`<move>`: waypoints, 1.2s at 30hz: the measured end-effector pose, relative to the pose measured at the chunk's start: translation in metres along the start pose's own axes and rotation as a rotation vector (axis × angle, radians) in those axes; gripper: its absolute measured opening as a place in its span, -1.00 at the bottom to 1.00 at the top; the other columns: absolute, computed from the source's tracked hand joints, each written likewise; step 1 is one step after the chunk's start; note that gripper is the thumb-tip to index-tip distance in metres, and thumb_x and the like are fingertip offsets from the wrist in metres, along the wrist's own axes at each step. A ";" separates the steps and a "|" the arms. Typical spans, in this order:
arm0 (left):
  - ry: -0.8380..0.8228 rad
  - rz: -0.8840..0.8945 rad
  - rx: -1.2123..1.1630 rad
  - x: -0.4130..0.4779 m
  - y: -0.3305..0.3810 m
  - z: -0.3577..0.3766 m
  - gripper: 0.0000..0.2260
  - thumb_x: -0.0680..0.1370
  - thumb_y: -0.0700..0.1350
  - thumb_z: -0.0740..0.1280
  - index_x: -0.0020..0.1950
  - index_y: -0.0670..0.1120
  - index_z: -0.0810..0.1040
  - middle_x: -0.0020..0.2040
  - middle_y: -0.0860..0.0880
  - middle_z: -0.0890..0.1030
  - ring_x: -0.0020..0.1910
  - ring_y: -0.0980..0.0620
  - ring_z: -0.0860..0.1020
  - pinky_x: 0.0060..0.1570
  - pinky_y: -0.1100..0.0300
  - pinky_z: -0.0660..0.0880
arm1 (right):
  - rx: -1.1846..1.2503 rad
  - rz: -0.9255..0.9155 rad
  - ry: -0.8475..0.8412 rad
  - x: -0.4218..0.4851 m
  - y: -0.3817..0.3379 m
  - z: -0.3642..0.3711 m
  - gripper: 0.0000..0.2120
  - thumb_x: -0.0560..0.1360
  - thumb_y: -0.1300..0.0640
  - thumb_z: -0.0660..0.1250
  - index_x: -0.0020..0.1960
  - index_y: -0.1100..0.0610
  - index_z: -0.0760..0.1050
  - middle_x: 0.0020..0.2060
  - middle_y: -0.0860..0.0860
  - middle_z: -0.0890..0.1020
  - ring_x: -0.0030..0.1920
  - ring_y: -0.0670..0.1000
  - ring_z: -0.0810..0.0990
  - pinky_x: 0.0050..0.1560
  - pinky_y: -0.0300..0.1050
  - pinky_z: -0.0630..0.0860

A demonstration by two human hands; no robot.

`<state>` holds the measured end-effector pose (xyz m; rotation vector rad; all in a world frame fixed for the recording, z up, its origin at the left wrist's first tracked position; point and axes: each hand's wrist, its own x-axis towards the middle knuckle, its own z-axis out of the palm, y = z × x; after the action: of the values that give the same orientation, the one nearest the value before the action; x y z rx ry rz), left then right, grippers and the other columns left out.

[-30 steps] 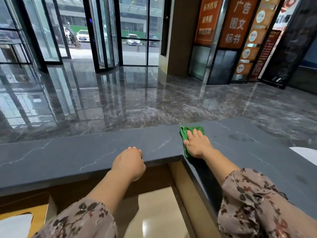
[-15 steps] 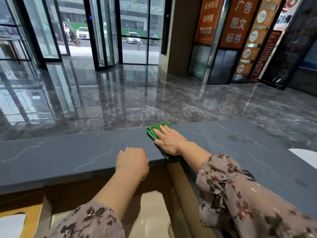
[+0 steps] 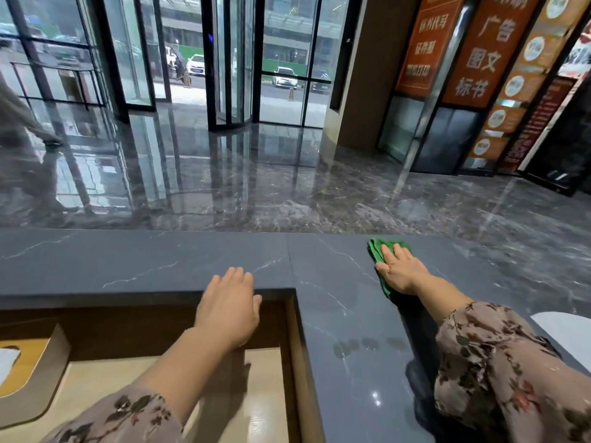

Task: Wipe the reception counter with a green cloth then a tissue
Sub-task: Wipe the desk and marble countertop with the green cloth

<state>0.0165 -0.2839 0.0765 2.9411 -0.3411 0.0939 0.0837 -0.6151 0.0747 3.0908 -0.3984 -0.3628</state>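
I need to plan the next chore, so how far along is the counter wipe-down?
The cloth stage is under way: the right hand presses the green cloth flat on the counter, and damp marks show nearer the corner. The left hand rests empty at the counter's inner edge. The tissue pass is left; the tissue box sits below, untouched.

The right hand now presses the green cloth at the right of centre in the frame, on the arm of the counter beyond the corner seam, whereas half a second ago it lay left of that seam, near the middle. The left hand has its fingers spread flatter over the counter's inner edge, no longer curled. The view now looks more steeply down.
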 end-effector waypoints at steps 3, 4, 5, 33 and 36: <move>-0.077 0.122 -0.074 0.002 0.037 0.002 -0.67 0.65 -0.03 0.08 0.36 -0.11 0.35 0.38 -0.09 0.36 0.42 -0.08 0.28 0.41 0.06 0.19 | 0.001 -0.012 0.007 -0.013 -0.006 0.003 -0.40 0.64 -0.12 -0.12 0.57 0.10 -0.19 0.55 0.16 -0.16 0.55 0.15 -0.16 0.53 0.05 -0.12; -0.095 0.150 -0.103 0.004 0.049 0.003 -0.68 0.65 -0.04 0.07 0.36 -0.11 0.35 0.38 -0.09 0.36 0.43 -0.09 0.27 0.41 0.05 0.19 | 0.010 -0.046 0.011 -0.019 -0.013 0.003 -0.40 0.64 -0.12 -0.12 0.57 0.11 -0.19 0.55 0.16 -0.16 0.55 0.15 -0.16 0.53 0.05 -0.12; -0.107 0.166 -0.134 0.007 0.058 0.003 -0.70 0.65 -0.06 0.07 0.34 -0.10 0.36 0.35 -0.09 0.37 0.42 -0.10 0.29 0.40 0.04 0.21 | 0.020 -0.102 0.006 -0.025 -0.023 0.003 -0.41 0.64 -0.12 -0.13 0.57 0.10 -0.19 0.55 0.16 -0.17 0.55 0.15 -0.17 0.53 0.05 -0.13; -0.386 -0.116 0.085 0.048 0.152 0.009 -0.34 0.53 0.31 0.15 0.54 0.04 0.13 0.42 -0.23 0.30 0.46 -0.21 0.18 0.35 -0.03 0.31 | 0.063 0.066 0.044 0.057 0.104 -0.010 -0.43 0.64 -0.04 -0.08 0.57 0.09 -0.17 0.55 0.14 -0.18 0.55 0.14 -0.17 0.53 0.06 -0.13; -0.411 -0.121 0.095 0.049 0.154 0.006 -0.35 0.53 0.30 0.16 0.54 0.01 0.15 0.43 -0.24 0.30 0.45 -0.23 0.18 0.36 -0.03 0.30 | 0.071 -0.008 0.051 0.041 0.066 -0.009 -0.42 0.63 -0.06 -0.08 0.57 0.10 -0.17 0.55 0.15 -0.18 0.55 0.15 -0.18 0.53 0.07 -0.14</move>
<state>0.0284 -0.4436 0.1011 3.0502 -0.2154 -0.5299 0.1079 -0.6892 0.0769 3.1641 -0.4075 -0.2751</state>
